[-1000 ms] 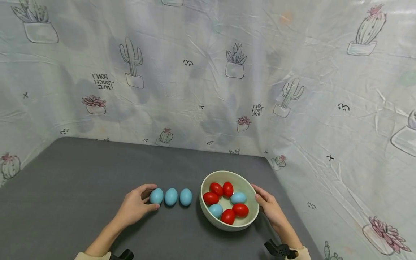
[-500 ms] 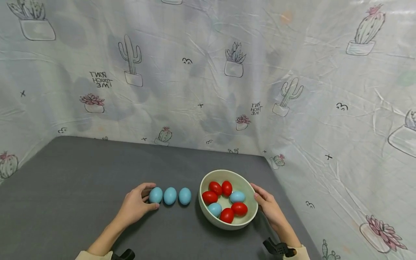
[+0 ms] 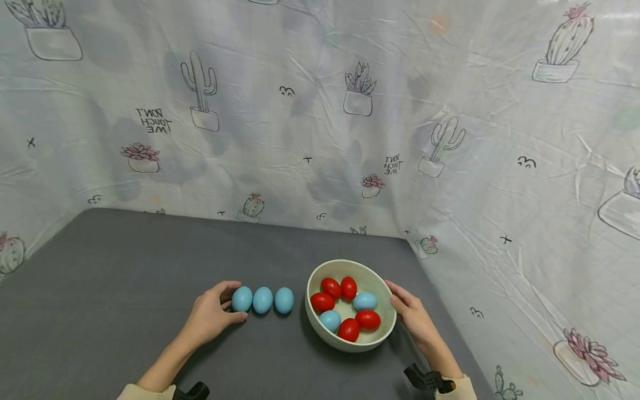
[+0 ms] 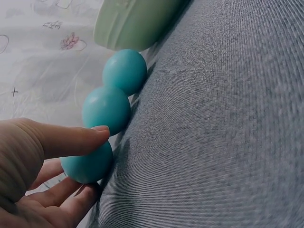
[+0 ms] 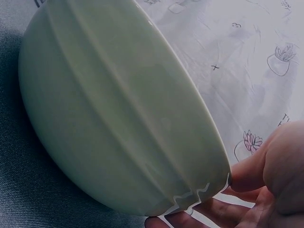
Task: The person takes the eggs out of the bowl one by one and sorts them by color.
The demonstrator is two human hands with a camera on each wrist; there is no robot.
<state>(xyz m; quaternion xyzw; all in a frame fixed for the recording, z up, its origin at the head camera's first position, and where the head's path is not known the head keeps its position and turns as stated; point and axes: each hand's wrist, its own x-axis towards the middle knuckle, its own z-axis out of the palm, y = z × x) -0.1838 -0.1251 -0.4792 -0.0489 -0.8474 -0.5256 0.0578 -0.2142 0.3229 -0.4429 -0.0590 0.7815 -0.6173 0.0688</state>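
Three blue eggs stand in a row on the grey tabletop, left of a pale green bowl. My left hand holds the leftmost blue egg between thumb and fingers, which the left wrist view shows from the side. Close beside it is the middle blue egg, and the right blue egg stands nearest the bowl. My right hand holds the bowl's right side, its thumb at the rim and its fingers against the outer wall. Several red eggs and two blue eggs lie inside.
A pale curtain printed with cacti hangs behind the grey tabletop and along its sides. The tabletop's right edge runs close to my right forearm. Dark straps sit at both wrists.
The leftmost blue egg, with my left hand on it, has shifted slightly right towards the middle egg. My right hand and the bowl stay in place. The head view has moved slightly.
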